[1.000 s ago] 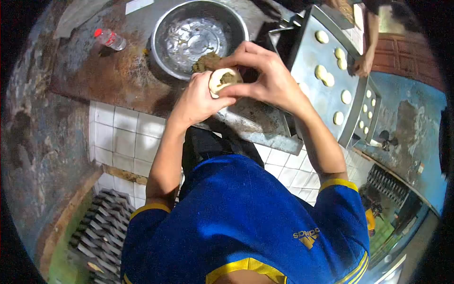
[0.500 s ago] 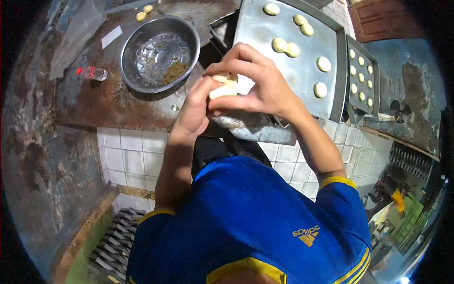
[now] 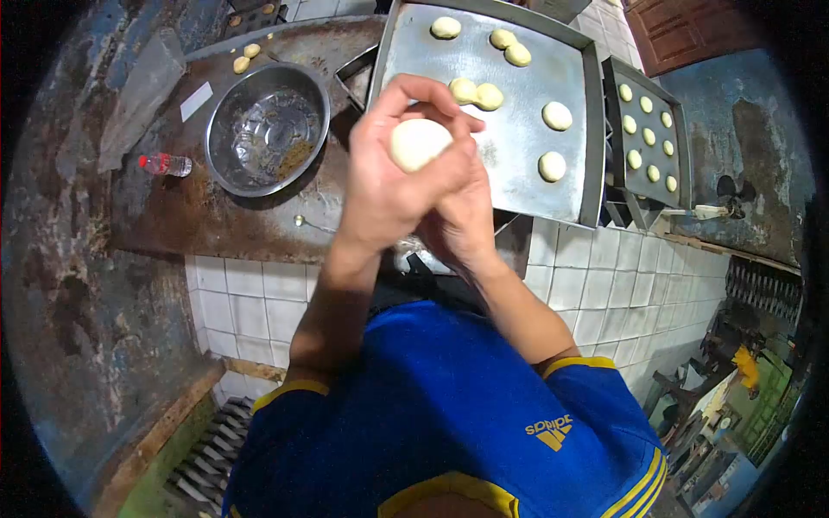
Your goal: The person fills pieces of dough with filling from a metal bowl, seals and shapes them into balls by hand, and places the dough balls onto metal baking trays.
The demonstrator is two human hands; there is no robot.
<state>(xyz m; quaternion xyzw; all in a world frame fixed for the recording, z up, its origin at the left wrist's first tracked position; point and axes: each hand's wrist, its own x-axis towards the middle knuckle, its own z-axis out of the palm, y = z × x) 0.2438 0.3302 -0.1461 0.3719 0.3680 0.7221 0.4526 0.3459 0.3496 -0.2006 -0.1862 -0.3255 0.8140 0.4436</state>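
A smooth, pale dough ball (image 3: 420,144) sits between my two hands, above the near left corner of the large metal tray (image 3: 591,129). My left hand (image 3: 380,177) is wrapped round the ball from the left, its fingers curling over the far side. Behind and to the right, my right hand (image 3: 462,203) presses against it, its fingers partly hidden by my left hand. Several dough balls lie on the tray, among them one (image 3: 557,116) at the right. The steel bowl (image 3: 218,129) on the left holds some brown filling (image 3: 295,159).
A red-capped bottle (image 3: 166,164), a white card (image 3: 196,102) and a plastic sheet (image 3: 147,99) lie left of the bowl. Two small dough pieces (image 3: 246,58) are behind it. A spoon (image 3: 300,221) rests near the table edge. A second tray (image 3: 611,104) of dough balls stands right.
The dough, open with filling showing a second ago, is now a smooth round ball. My hands have turned and closed round it. The view has shifted right, showing more of the large tray.
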